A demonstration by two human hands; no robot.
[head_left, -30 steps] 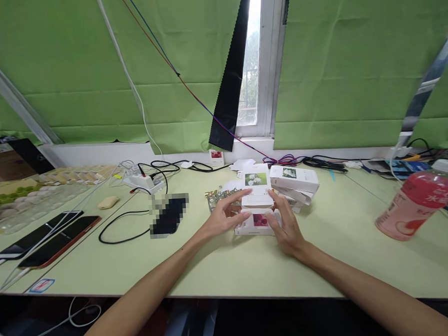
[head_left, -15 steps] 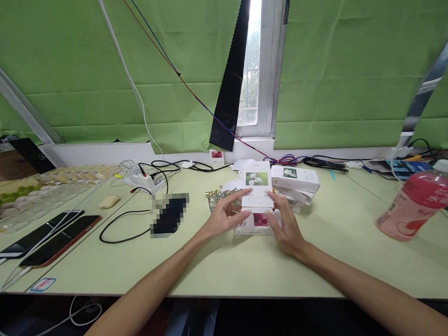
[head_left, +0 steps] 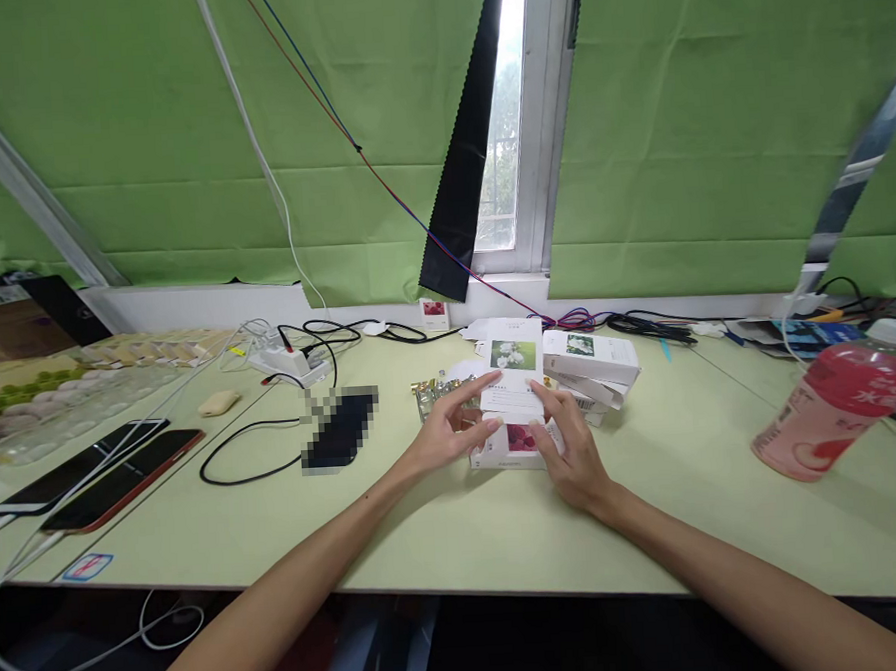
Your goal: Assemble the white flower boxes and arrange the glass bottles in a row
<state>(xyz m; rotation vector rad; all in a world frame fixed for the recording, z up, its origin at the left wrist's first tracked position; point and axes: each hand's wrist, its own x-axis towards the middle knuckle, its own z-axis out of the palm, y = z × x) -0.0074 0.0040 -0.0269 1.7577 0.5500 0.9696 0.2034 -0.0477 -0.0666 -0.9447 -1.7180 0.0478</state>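
A flat-faced white box (head_left: 512, 394) printed with white flowers on green is between my two hands, tilted up toward me. My left hand (head_left: 447, 428) grips its left edge, index finger on the face and thumb near the bottom corner. On the right side, my right hand (head_left: 575, 447) holds it with index finger and thumb curled in. Just below, a white box (head_left: 500, 460) with a red-berry-like picture lies on the table, close to both thumbs. Silver blister packs (head_left: 430, 400) lie behind my left fingers, and more white boxes (head_left: 600, 350) are stacked beyond my right hand.
Left on the table (head_left: 444, 546) are a phone (head_left: 121, 483), another phone (head_left: 79, 465), a dark blurred-out device (head_left: 340, 431), a power strip (head_left: 288, 359) and egg trays (head_left: 53, 406). A pink bottle (head_left: 819, 411) stands at the right. Cables (head_left: 650, 327) run along the wall.
The white-flower box has tilted slightly, its top edge rising a little. Both hands keep nearly the same place and grip.
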